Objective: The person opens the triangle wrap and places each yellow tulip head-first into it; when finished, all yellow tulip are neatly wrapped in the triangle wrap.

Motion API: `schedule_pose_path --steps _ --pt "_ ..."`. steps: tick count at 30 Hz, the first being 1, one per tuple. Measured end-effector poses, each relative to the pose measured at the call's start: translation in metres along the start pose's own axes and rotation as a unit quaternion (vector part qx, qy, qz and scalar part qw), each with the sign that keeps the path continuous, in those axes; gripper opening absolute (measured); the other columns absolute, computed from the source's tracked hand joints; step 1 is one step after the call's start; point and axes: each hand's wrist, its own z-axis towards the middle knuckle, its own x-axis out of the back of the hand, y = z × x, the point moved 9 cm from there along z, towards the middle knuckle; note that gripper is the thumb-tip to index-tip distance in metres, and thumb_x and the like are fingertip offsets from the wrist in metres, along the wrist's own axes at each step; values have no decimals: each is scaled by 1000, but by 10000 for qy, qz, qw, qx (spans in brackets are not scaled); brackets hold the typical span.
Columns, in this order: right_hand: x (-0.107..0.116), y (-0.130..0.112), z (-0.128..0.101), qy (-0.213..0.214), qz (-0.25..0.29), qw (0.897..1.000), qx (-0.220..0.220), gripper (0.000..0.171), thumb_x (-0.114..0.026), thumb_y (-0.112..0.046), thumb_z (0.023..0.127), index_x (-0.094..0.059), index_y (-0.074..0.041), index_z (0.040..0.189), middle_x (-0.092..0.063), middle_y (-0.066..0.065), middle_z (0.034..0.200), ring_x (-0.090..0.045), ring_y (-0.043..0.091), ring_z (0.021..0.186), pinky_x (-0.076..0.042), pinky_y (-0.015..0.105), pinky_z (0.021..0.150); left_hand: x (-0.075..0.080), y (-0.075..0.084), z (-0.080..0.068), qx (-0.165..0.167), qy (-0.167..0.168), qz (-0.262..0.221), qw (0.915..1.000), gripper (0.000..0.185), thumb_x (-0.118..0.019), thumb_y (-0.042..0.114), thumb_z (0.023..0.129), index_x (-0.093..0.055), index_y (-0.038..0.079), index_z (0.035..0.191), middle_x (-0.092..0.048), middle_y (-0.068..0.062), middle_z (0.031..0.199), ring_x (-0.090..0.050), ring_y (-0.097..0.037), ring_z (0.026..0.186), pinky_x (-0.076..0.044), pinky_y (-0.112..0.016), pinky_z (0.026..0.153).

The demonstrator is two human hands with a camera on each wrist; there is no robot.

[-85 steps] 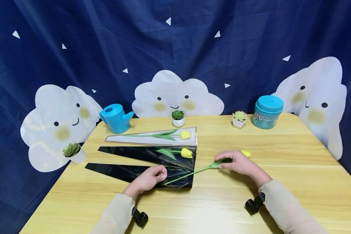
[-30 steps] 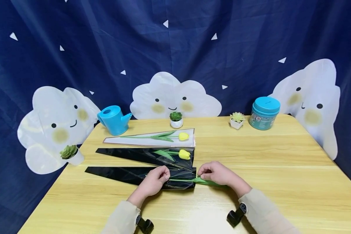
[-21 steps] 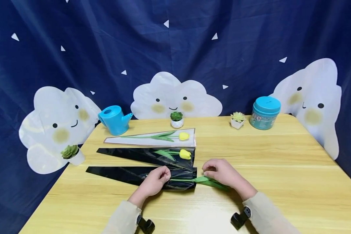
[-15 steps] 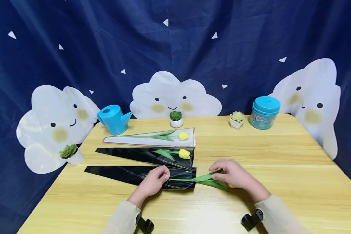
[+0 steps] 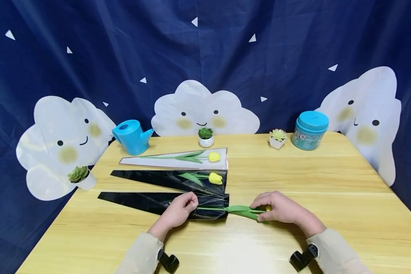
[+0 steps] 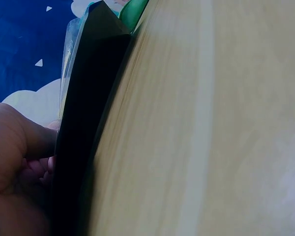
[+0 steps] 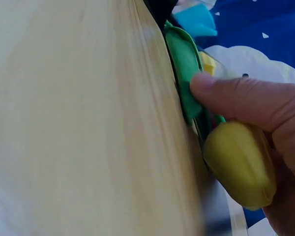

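Observation:
A yellow tulip (image 5: 241, 209) lies flat on the table, its green stem inside the mouth of the nearest black sleeve (image 5: 147, 201). My right hand (image 5: 263, 212) grips the tulip just below its bloom (image 5: 268, 208). In the right wrist view the thumb (image 7: 236, 96) presses on a green leaf (image 7: 184, 73) and the yellow bloom (image 7: 241, 162) sits under the palm. My left hand (image 5: 191, 204) pinches the upper layer of that sleeve at its wide end. The left wrist view shows the black sleeve (image 6: 88, 123) edge-on beside my left hand (image 6: 19, 162).
Behind lie a second black sleeve (image 5: 164, 177) and a clear white sleeve (image 5: 171, 163), each with a yellow tulip inside. A blue watering can (image 5: 130, 131), two small potted succulents (image 5: 205, 137) (image 5: 277, 137) and a teal tin (image 5: 311, 129) line the far edge. Another succulent (image 5: 80, 177) stands off the left edge.
The tulip swung level and its stem went into the sleeve. Over the last second my right hand slid right along the stem from the sleeve mouth to the bloom. The left hand stayed put.

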Motion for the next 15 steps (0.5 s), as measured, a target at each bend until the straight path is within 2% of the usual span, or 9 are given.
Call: schedule_pose_path --steps 8,15 --pt "3 -5 4 352 -552 9979 16 14 -69 -8 81 -73 -12 94 -69 -3 90 -62 8 83 -50 28 74 4 5 -1 -51 172 192 9997 18 -54 2 91 -51 12 77 -42 3 72 -43 -13 67 -36 -27 66" --pt "8 -2 5 638 -328 9972 -226 12 -68 -7 81 -74 -12 91 -70 -2 87 -63 7 82 -50 27 72 6 12 -2 -269 371 542 9975 19 -56 1 89 -50 12 75 -42 5 72 -43 -11 67 -36 -24 65"
